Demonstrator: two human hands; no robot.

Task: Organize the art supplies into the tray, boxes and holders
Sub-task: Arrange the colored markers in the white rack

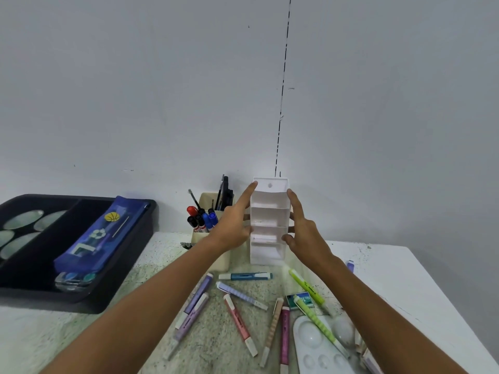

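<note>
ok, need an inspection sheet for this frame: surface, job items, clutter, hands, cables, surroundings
surface: white table, speckled and stained in the middle.
job's things: white tiered holder upright, compartments look empty; beige pen cup with markers; black tray holding a blue pencil case; loose highlighters scattered in front; paint palette at lower right.
clutter: small green box among the highlighters.
hands: left hand and right hand hold the holder's sides.
cables: thin dark line running down the wall; cannot tell if it is a cable.
surroundings: plain grey wall.
</note>
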